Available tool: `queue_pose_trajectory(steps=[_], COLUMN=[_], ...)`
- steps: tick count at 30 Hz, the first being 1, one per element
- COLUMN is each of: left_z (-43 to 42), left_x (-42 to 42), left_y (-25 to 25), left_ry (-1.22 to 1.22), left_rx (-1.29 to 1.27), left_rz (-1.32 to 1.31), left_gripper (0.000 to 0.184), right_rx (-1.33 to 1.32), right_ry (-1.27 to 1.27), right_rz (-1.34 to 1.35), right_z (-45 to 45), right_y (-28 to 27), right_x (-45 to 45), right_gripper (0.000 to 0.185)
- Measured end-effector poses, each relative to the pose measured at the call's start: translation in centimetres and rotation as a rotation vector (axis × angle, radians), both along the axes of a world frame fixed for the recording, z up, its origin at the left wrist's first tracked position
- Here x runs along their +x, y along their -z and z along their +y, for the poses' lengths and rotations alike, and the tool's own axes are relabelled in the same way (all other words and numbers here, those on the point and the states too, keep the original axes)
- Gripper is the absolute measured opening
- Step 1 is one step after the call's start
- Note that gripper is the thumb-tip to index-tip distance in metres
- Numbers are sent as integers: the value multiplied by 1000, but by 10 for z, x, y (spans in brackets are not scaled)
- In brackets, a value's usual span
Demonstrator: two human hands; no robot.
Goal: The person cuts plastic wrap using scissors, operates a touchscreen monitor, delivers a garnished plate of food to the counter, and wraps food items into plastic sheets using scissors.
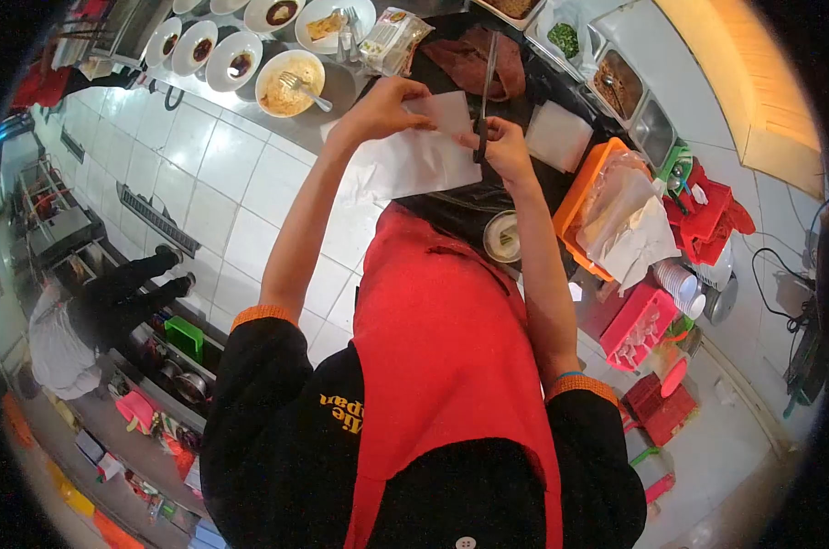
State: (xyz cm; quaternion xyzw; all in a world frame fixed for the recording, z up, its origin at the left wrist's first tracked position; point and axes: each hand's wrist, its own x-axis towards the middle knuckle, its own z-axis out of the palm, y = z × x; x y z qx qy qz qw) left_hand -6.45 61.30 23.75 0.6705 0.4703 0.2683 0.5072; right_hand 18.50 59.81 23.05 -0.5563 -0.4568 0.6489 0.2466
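Note:
My left hand [392,112] pinches the edge of a translucent white paper sheet [449,112]. In my right hand [504,151] is a knife [489,78] with a black handle, its long thin blade pointing away from me beside the sheet. A larger white paper [405,169] lies beneath my hands on the counter's near edge. To the right of my right hand is a stack of square white papers [558,135]. Beyond the blade lies a crumpled brown cloth [474,62]. A round tub [502,236] stands near my right forearm.
Several white bowls [234,62] with dark sauce line the counter at left, near a bowl with a fork [289,84] and a food packet [393,41]. At right are an orange basket [575,206], metal food trays [619,87] and a pink container [639,328]. Another person [76,320] stands behind at left.

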Motion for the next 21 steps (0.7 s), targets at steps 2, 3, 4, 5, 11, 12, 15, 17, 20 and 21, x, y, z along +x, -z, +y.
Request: queue_pose_trajectory(steps=[2, 3, 4, 5, 11, 12, 15, 17, 20, 21], left_z=[10, 11, 9, 4, -91, -110, -128, -131, -126, -129], left_x=[7, 11, 18, 25, 76, 84, 108, 116, 141, 144], left_y=[24, 37, 49, 56, 62, 77, 99, 113, 127, 127], left_ry=[34, 69, 69, -75, -464, -367, -361, -324, -577, -579], left_rx=[-37, -68, -73, 201, -65, -387, -1191, -1432, -1181, -1189], left_rz=[39, 82, 80, 113, 367, 69, -711, -1387, -1431, -1439], left_gripper=[31, 34, 34, 34, 40, 50, 66, 83, 78, 78], right_rx=[-10, -15, -20, -46, -126, -107, -155, -176, -175, -181], right_ry=[15, 29, 29, 73, 181, 208, 197, 175, 124, 123], right_rz=[-7, -9, -11, -37, -90, -71, -48, -23, -46, -55], right_z=[-8, -11, -13, -16, -17, -15, -10, -5, -4, -6], right_y=[34, 48, 63, 71, 82, 80, 83, 87, 84, 82], right_x=[7, 9, 11, 10, 17, 16, 24, 29, 36, 38], right_gripper=[39, 41, 41, 42, 36, 34, 33, 32, 34, 34])
